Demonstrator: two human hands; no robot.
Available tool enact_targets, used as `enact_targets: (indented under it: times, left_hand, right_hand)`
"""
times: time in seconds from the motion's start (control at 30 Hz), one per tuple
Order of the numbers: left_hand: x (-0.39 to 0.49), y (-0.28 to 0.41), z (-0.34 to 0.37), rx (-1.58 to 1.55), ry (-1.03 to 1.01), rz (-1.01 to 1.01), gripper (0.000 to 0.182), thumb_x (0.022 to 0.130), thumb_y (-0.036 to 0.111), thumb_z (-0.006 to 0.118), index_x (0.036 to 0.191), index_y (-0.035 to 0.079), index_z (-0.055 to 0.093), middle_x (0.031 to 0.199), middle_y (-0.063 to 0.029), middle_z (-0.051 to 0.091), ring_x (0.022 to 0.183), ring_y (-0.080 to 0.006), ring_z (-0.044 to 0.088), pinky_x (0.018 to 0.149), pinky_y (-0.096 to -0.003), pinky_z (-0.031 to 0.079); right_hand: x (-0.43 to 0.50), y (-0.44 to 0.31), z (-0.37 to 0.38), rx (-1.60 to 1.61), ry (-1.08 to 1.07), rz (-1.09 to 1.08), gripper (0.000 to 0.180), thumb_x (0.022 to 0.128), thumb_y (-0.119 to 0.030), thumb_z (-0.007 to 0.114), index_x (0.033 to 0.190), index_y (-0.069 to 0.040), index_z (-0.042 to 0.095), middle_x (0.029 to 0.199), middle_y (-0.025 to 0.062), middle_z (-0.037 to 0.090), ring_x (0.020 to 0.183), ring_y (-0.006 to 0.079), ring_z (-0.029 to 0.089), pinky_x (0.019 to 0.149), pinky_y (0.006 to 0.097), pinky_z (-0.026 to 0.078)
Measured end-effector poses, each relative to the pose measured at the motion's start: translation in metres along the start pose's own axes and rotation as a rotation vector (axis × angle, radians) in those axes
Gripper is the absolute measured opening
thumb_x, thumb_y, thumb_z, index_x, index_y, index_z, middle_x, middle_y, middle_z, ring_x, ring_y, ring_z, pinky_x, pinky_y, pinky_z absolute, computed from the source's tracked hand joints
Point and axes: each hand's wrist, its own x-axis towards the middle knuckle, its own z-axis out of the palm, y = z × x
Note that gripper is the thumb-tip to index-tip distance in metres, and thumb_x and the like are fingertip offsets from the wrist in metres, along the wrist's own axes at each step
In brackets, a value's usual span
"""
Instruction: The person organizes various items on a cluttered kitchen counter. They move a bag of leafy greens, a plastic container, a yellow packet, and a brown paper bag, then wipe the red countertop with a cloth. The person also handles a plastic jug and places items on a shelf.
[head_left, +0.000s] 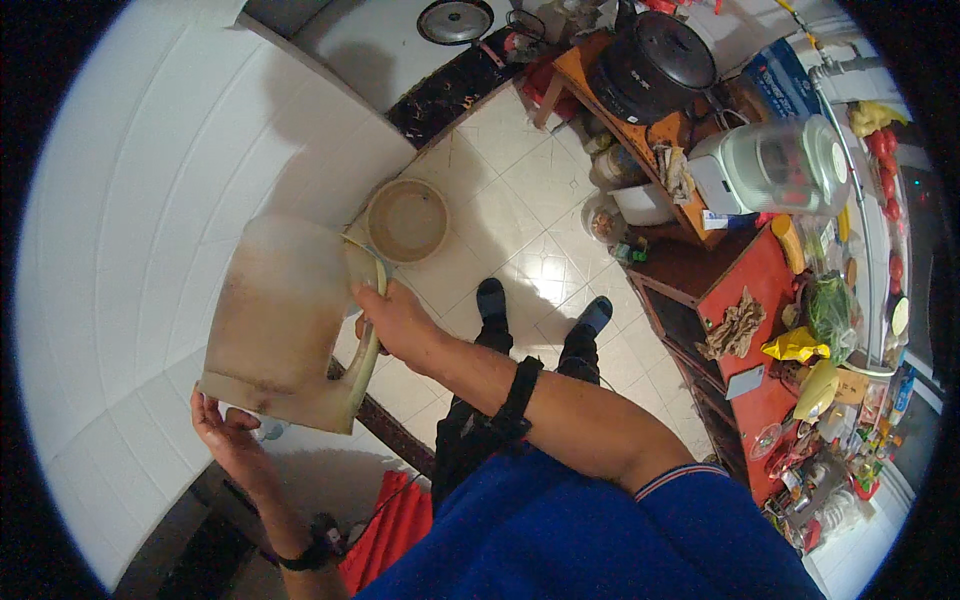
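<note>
A large, cloudy plastic pitcher (274, 322) with a brownish tint is held up at the left, in front of the white wall. My right hand (394, 319) is closed around its pale greenish handle (366, 375). Below the pitcher's lower left corner, my left hand (232, 442) has its fingers curled at that edge; the fingertips seem to touch it, and part of the contact is hidden. Beyond the pitcher, a round beige basin (408, 221) stands on the tiled floor against the wall.
A wooden stand (645, 142) at the right bears a black pot (652, 67) and a clear dispenser (780, 169). Beside it, a red-topped cabinet (757, 277) holds vegetables, bags and crumpled paper. Glass jars stand under the stand. A red cloth (386, 525) hangs near my left forearm.
</note>
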Motion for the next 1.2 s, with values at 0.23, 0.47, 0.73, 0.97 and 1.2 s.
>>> enact_targets:
  times: [0.23, 0.47, 0.73, 0.97, 1.2]
  left_hand:
    - [-0.04, -0.029, 0.033, 0.08, -0.108, -0.25, 0.066, 0.108, 0.048, 0.047, 0.153, 0.001, 0.041, 0.136, -0.0176, 0.06, 0.083, -0.0098, 0.057, 0.073, -0.0279, 0.046]
    - [-0.055, 0.007, 0.069, 0.012, 0.08, -0.139, 0.065, 0.106, 0.046, 0.045, 0.155, 0.004, 0.038, 0.149, -0.0141, 0.048, 0.105, -0.018, 0.059, 0.089, -0.0342, 0.047]
    - [-0.073, 0.002, 0.161, -0.127, -0.45, -0.337, 0.063, 0.106, 0.055, 0.046, 0.147, 0.008, 0.047, 0.14, -0.0108, 0.058, 0.093, -0.0127, 0.058, 0.075, -0.0272, 0.048]
    - [-0.137, 0.079, 0.302, -0.082, -0.977, -0.257, 0.062, 0.109, 0.054, 0.042, 0.148, 0.006, 0.044, 0.12, -0.012, 0.071, 0.082, -0.0159, 0.067, 0.079, -0.0308, 0.051]
    - [-0.235, 0.141, 0.396, 0.166, -1.154, -0.17, 0.043, 0.113, 0.034, 0.045, 0.146, 0.006, 0.046, 0.119, -0.0146, 0.073, 0.088, -0.0178, 0.07, 0.083, -0.0339, 0.053]
  right_hand:
    - [0.002, 0.045, -0.06, -0.018, 0.008, 0.329, 0.046, 0.1, -0.046, 0.062, 0.11, -0.001, 0.056, 0.072, 0.0069, 0.059, 0.055, 0.0172, 0.054, 0.045, 0.0335, 0.041]
    - [-0.008, 0.023, -0.048, -0.166, 0.13, -0.011, 0.045, 0.102, -0.045, 0.06, 0.108, -0.001, 0.057, 0.074, 0.0078, 0.059, 0.061, 0.0177, 0.058, 0.05, 0.0382, 0.046]
    - [-0.125, -0.046, -0.184, -0.204, 0.346, -0.151, 0.046, 0.101, -0.041, 0.061, 0.097, 0.004, 0.062, 0.076, 0.0102, 0.065, 0.066, 0.0189, 0.064, 0.058, 0.0385, 0.051]
    - [-0.335, -0.119, -0.337, -0.054, 0.362, -0.468, 0.025, 0.097, -0.018, 0.069, 0.11, 0.002, 0.061, 0.077, 0.0043, 0.068, 0.071, 0.0133, 0.066, 0.068, 0.0331, 0.056]
    - [-0.482, -0.104, -0.46, 0.004, 0.745, -0.387, 0.045, 0.085, -0.005, 0.07, 0.129, 0.0, 0.059, 0.095, 0.0087, 0.07, 0.087, 0.0187, 0.07, 0.078, 0.0353, 0.058]
